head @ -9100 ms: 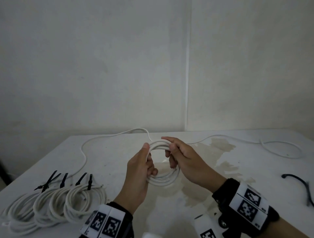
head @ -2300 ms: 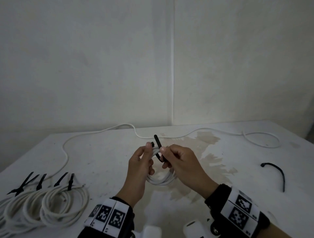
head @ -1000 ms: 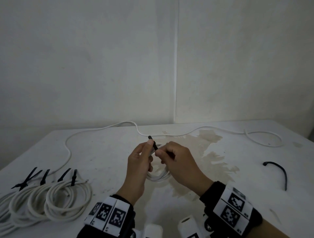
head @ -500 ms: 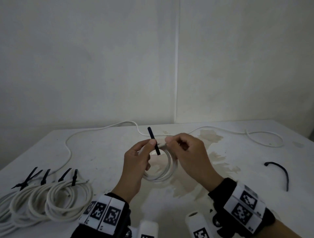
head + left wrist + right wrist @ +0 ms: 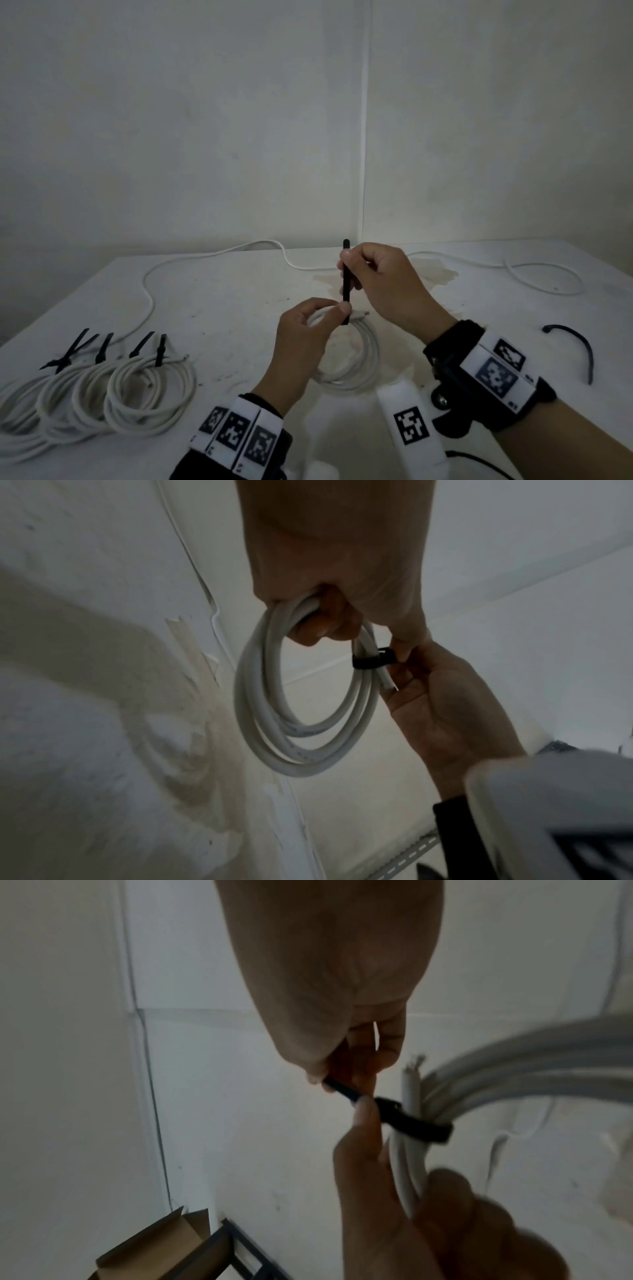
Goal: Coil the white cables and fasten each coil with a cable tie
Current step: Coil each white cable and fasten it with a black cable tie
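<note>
My left hand (image 5: 308, 329) grips a white cable coil (image 5: 356, 363) above the table's middle, thumb pressed by the tie's head. A black cable tie (image 5: 346, 287) loops snugly around the coil's strands (image 5: 421, 1129), and its tail stands straight up. My right hand (image 5: 373, 274) pinches that tail between thumb and fingers above the coil. In the left wrist view the coil (image 5: 301, 710) hangs from my curled fingers, with the tie (image 5: 371, 661) at its right side next to the cut cable end. The right wrist view shows my fingertips (image 5: 329, 1080) pinching the tail.
Several tied coils (image 5: 113, 394) with black ties lie at the table's left front. A loose white cable (image 5: 205, 257) runs along the far edge to a loop at the right (image 5: 544, 277). A spare black tie (image 5: 579, 346) lies at the right. A stain marks the table (image 5: 428, 274).
The tie's tail has been drawn further through its head as my right hand rose up and away; the loop now sits tighter on the coil. My left hand stays on the coil.
</note>
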Demonstrator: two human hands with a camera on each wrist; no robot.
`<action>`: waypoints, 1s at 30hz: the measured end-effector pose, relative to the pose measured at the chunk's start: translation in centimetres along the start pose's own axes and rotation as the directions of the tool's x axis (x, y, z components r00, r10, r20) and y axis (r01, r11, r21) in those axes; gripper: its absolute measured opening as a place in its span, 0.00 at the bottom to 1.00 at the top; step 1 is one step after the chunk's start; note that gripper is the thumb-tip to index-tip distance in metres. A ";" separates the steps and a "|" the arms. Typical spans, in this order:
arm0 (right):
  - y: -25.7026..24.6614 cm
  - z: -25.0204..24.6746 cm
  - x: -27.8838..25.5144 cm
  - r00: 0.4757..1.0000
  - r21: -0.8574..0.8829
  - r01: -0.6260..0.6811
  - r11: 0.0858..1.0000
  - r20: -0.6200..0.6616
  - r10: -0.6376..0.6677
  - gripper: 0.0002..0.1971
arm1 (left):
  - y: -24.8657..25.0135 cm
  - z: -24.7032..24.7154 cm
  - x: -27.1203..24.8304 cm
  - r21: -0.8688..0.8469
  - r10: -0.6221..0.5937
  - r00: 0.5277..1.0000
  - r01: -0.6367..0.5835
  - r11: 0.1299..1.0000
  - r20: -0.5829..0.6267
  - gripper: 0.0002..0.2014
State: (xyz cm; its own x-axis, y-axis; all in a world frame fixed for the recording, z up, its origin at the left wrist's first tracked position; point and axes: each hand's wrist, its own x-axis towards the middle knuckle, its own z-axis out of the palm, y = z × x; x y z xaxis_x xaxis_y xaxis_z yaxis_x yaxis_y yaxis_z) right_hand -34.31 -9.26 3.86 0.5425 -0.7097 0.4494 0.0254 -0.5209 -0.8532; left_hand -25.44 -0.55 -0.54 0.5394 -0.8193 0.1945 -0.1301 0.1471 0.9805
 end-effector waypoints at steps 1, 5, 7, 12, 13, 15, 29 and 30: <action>-0.1 0.1 -0.1 1.000 0.045 -0.016 0.999 -0.010 0.016 0.13 | 0.0 0.0 0.0 0.001 0.008 1.000 -0.008 1.000 -0.001 0.08; 0.7 0.3 -0.7 0.998 -0.024 -0.008 1.000 0.066 0.010 0.11 | 0.4 -0.5 0.4 -0.009 0.029 0.999 -0.029 1.000 -0.023 0.08; 0.8 0.3 -0.8 0.997 -0.043 0.025 0.999 0.074 -0.022 0.14 | 0.9 -0.6 0.5 -0.024 0.021 1.000 -0.021 0.999 -0.015 0.08; 0.2 0.2 -0.8 0.990 -0.122 0.138 0.983 -0.002 -0.139 0.18 | 1.6 -0.2 0.5 -0.029 0.021 1.000 -0.021 0.999 0.005 0.08; 0.2 0.2 -0.8 0.988 -0.146 0.151 0.978 -0.018 -0.156 0.18 | 1.6 -0.1 0.5 -0.027 0.028 1.000 -0.028 0.999 0.009 0.07; 0.3 0.2 -0.8 0.984 -0.179 0.159 0.971 -0.053 -0.171 0.18 | 1.7 -0.1 0.4 -0.022 0.035 0.999 -0.035 0.999 0.015 0.07; 0.7 1.1 -0.5 0.995 -0.018 -0.055 0.998 0.087 0.057 0.09 | 1.0 -1.6 0.6 -0.006 -0.082 0.997 0.082 0.997 -0.011 0.09; 1.0 1.1 -0.7 0.989 -0.017 -0.081 0.997 0.124 0.082 0.08 | 0.8 -1.8 0.7 -0.019 -0.094 0.995 0.093 0.995 -0.037 0.10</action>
State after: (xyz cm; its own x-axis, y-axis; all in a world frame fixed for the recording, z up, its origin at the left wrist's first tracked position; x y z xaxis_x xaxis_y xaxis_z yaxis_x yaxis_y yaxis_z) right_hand -33.74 -8.72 2.40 0.6424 -0.6860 0.3417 -0.0323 -0.4698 -0.8822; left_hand -23.66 -0.03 0.44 0.5799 -0.8082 0.1026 -0.0634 0.0808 0.9947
